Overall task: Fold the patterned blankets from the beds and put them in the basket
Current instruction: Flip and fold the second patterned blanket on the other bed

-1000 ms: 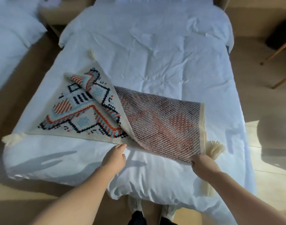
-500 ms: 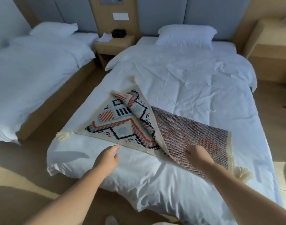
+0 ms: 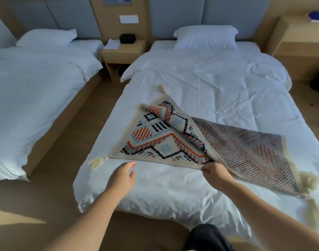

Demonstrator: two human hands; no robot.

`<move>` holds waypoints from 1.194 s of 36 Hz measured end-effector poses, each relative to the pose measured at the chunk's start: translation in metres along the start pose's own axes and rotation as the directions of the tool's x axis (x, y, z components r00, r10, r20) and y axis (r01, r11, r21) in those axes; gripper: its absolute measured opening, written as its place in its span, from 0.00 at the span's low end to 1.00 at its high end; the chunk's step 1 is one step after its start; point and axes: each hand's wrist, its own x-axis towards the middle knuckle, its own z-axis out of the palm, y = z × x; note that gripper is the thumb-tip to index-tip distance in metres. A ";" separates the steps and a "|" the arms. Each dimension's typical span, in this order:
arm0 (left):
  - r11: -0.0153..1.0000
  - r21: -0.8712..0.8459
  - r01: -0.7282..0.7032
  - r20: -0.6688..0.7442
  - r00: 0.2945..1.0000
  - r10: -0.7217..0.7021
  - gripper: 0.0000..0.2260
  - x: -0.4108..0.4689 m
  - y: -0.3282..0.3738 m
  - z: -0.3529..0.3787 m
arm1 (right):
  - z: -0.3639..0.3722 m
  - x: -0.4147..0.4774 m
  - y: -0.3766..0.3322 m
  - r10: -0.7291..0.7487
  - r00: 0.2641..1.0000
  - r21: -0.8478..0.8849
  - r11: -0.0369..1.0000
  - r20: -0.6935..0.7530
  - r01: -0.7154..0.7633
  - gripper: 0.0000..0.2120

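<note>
the patterned blanket (image 3: pixel 155 142) lies across the foot end of the nearer bed (image 3: pixel 218 84), its right part flipped over so the dull striped underside faces up (the bright face shows on the left part). the right hand (image 3: pixel 215 172) pinches the blanket's near edge just where the fold meets it, fingers curled on the cloth. the left hand (image 3: pixel 121 177) hangs over the white duvet, fingers relaxed and holding nothing, near the cream tassel (image 3: pixel 97 162) at the near-left corner. a second bed (image 3: pixel 37 78) stands to the left, with a nightstand (image 3: pixel 123 49) between the two.
</note>
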 end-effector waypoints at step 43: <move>0.840 0.359 -0.407 0.302 0.902 0.308 0.29 0.512 -0.095 0.119 | 0.079 0.478 -0.114 0.223 0.968 -0.241 0.952 0.114 -0.190 0.27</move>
